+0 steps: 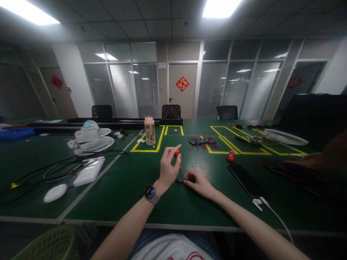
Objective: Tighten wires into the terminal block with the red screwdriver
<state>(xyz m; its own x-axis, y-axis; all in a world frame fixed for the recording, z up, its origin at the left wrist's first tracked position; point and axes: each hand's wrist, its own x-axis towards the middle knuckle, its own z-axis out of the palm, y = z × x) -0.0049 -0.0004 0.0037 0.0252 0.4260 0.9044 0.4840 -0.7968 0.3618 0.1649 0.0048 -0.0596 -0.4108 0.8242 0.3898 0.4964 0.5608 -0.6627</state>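
My left hand (170, 164), with a smartwatch (151, 193) on its wrist, is closed round an orange and black screwdriver (177, 153). The screwdriver stands nearly upright, its shaft reaching down to a small green circuit board (179, 180) on the table. Thumb and fingers of my right hand (197, 182) pinch the board's right end. Fine detail on the board is too small to tell. Beyond my hands lies a heap of similar small boards with red and blue wires (203, 143).
A phone (246, 180) with a white cable lies right of my arm, near a small red object (230, 156). A drink bottle (150, 130) stands ahead. White fans (93, 139) and cables fill the left. Another person's arm (314, 160) reaches in at right.
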